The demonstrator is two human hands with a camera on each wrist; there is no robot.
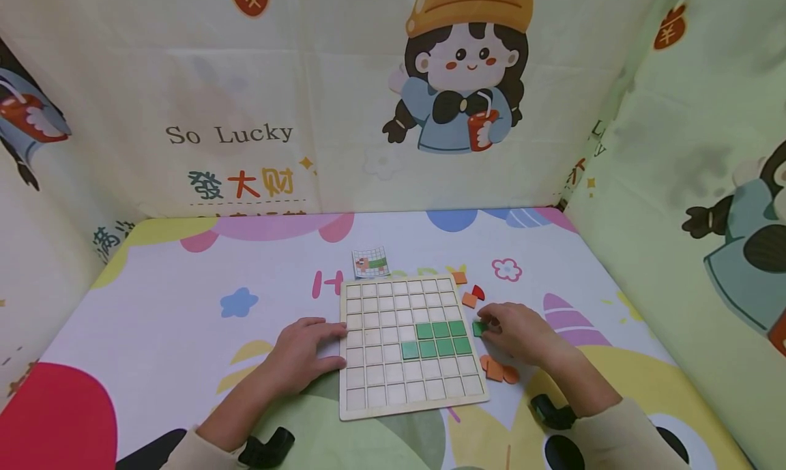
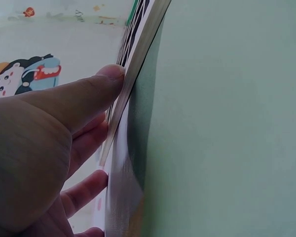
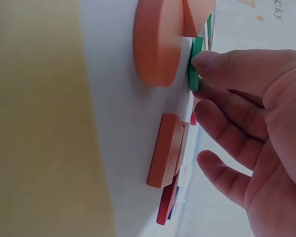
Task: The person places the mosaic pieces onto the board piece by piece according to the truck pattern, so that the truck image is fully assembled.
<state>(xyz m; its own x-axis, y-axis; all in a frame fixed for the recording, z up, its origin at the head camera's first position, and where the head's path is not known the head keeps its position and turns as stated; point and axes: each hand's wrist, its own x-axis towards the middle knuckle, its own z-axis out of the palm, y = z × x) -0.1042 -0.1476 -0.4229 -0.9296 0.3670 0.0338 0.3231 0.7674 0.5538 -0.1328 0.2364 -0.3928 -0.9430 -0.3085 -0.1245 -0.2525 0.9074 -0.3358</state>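
A wooden grid board lies on the patterned tablecloth. Two rows of green square tiles fill cells on its right side. At the board's left edge, my left hand rests with thumb and fingers stretched out; the left wrist view has the thumb against the wooden rim. Just beyond the right edge, my right hand pinches a green square tile between thumb and fingertips. In the right wrist view that green tile stands under the thumb, the other fingers loosely bent.
Orange pieces lie below my right hand. Farther up are an orange square, another orange piece and a red quarter-round piece. A small picture card sits behind the board. Printed cloth walls enclose the table.
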